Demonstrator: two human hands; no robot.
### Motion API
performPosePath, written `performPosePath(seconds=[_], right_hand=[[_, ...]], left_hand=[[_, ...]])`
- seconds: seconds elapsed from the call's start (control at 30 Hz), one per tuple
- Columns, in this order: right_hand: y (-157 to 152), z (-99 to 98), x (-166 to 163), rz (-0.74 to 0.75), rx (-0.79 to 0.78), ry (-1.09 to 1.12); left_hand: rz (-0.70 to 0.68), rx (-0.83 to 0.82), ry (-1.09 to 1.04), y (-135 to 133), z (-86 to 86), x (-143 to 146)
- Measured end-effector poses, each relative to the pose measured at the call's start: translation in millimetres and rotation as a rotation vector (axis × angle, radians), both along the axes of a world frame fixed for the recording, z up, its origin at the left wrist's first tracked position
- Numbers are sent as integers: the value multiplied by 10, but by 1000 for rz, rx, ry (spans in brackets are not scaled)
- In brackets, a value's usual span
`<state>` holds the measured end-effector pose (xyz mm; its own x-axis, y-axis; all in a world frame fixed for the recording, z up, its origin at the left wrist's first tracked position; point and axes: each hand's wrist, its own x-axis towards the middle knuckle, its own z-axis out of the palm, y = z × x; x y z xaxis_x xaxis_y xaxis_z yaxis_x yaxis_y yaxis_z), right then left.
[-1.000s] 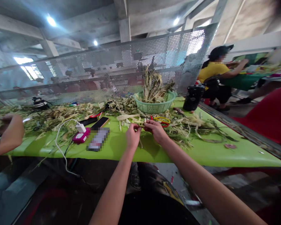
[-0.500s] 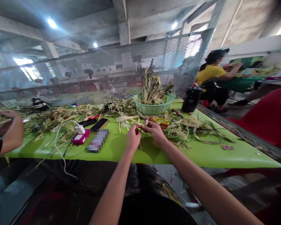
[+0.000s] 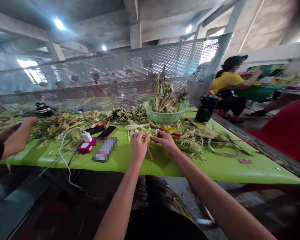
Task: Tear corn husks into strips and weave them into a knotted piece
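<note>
**Mid-table, near side: both hands at a pale plant strip**

Your left hand (image 3: pixel 138 146) and right hand (image 3: pixel 167 142) are raised over the green table (image 3: pixel 126 166), just beside each other with a small gap between. Fingertips of each are pinched on a pale strip (image 3: pixel 149 135), which spans the gap; exact finger contact too small to make out. A thin pale strand (image 3: pixel 150 154) hangs below the gap; cannot tell whether it belongs to the same piece.

Just beyond your fingers: a flat, light husk piece (image 3: pixel 135 127) on the table, to the left. Yellow loop handles (image 3: pixel 173 130) and red ones just beside your right hand, on the far side, partly among green-and-straw scraps (image 3: pixel 190 145).

Farther back, a pale green basket (image 3: pixel 162 117) with dry husks (image 3: pixel 163 93) standing up out of it. Black container (image 3: pixel 206 108) upright to its right.

Left of you: dark phone (image 3: pixel 107 132), a second phone (image 3: pixel 105 150) nearer, pink power block (image 3: pixel 85 146) with a white charger (image 3: pixel 86 136) plugged in. Long heap of dry leaves (image 3: pixel 65 121) behind these.

Far left, a co-worker's arm (image 3: pixel 17 136) reaches over the leaves. Far right, a person in a yellow top (image 3: pixel 227 81), seated.
</note>
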<state>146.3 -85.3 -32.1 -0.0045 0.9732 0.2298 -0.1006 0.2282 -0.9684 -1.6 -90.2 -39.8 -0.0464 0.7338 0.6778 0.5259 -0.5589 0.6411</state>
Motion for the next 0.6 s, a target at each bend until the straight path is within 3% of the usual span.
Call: performPosePath(seconds=[0.13, 0.33, 0.6], right_hand=[[-26, 15, -31, 26, 15, -29], [-15, 4, -29, -1, 53, -58], [1, -5, -33, 11, 73, -95]], left_hand=[[61, 0, 71, 25, -1, 10], [46, -80, 73, 9, -1, 22], [22, -261, -175, 45, -6, 35]])
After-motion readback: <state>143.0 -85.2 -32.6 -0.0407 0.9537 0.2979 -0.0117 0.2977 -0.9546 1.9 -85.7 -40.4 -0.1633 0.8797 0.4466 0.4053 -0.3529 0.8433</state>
